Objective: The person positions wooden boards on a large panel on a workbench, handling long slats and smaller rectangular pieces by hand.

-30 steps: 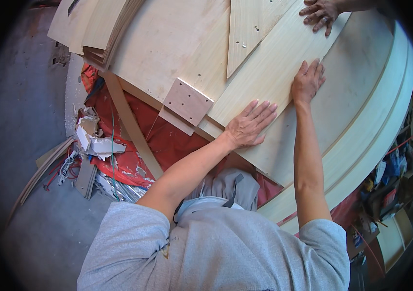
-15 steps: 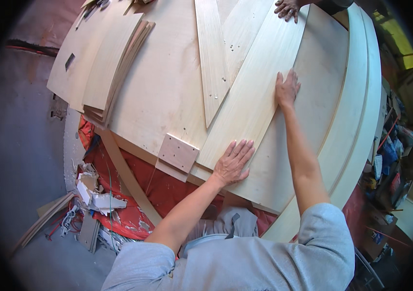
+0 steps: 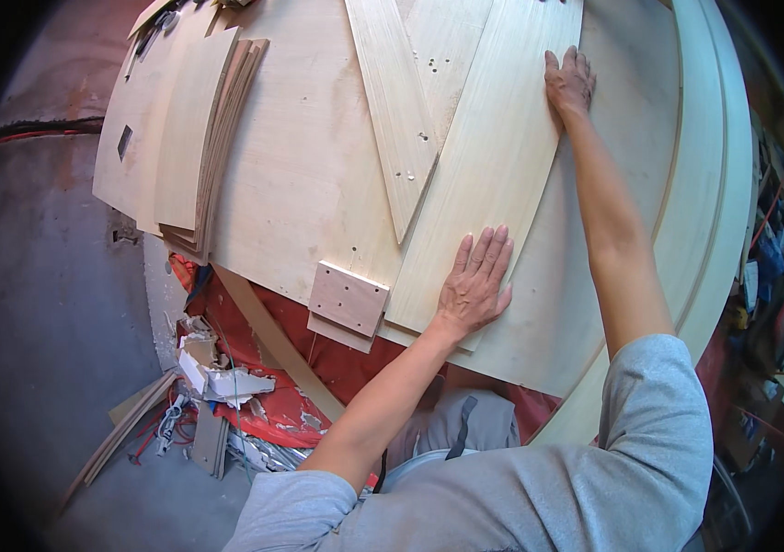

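Note:
A long pale wooden board lies slanting across a large plywood sheet. Flat on the board's near end rests my left hand, its fingers stretched out. Farther up, my right hand lies on the board's right edge with fingers spread. Left of this board is a narrower pointed plank with several small holes. A small square block with holes sits at the sheet's near edge. At the top edge, only fingertips of another person show on the board's far end.
Several thin panels are stacked at the left of the sheet. Curved pale strips run along the right side. Broken scraps and cables lie on the floor at lower left, by red sheeting. Clutter stands at far right.
My right hand has slid farther up the board's right edge. My left hand stays flat near the close end. The other person's hand has mostly left the view at the top.

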`<state>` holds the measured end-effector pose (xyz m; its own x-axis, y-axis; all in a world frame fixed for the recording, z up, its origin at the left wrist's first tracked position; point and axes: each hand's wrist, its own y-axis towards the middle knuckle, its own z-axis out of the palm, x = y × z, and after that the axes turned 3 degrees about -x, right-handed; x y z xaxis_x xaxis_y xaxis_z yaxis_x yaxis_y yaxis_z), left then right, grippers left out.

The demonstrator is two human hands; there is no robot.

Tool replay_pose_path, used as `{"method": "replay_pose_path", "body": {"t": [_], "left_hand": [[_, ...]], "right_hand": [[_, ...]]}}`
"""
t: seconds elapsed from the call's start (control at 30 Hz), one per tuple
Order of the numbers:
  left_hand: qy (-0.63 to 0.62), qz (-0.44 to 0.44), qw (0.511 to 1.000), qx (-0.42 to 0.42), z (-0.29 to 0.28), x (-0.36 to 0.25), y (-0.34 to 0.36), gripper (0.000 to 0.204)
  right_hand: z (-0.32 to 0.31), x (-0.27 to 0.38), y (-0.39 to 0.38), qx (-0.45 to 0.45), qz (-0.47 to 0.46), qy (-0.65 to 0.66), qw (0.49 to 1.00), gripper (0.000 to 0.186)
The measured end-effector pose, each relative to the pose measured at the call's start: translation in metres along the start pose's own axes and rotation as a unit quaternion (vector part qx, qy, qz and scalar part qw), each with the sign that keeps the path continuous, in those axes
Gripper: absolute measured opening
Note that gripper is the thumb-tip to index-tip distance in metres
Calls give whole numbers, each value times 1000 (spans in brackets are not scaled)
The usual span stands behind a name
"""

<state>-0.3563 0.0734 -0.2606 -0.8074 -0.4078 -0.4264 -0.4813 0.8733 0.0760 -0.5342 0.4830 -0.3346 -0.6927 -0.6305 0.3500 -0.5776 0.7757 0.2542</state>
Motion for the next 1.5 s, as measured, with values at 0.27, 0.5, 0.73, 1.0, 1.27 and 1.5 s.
{"method": "replay_pose_path", "body": {"t": [0.27,0.5,0.73,1.0,1.27,1.5], "left_hand": [[13,1,1000,16,-2,-10,-79,87],[17,3,1000,10,-8,-24,-152,84],[9,-2,1000,6,-11,-32,-218,85],[12,-13,1000,2,-12,-39,-274,84],[-7,-22,1000,1,-20,-44,-273,81],[-40,-253,964,-74,-70,-4,-333,52]], "right_hand": [[-14,9,-81,-10,3,10,1000,79],[-34,22,-158,-15,16,25,999,78],[-47,24,-222,-30,-5,19,999,78],[-61,41,-279,-17,2,30,999,76],[-66,35,-276,-12,6,36,999,77],[-59,21,-183,30,19,54,998,85]]}}
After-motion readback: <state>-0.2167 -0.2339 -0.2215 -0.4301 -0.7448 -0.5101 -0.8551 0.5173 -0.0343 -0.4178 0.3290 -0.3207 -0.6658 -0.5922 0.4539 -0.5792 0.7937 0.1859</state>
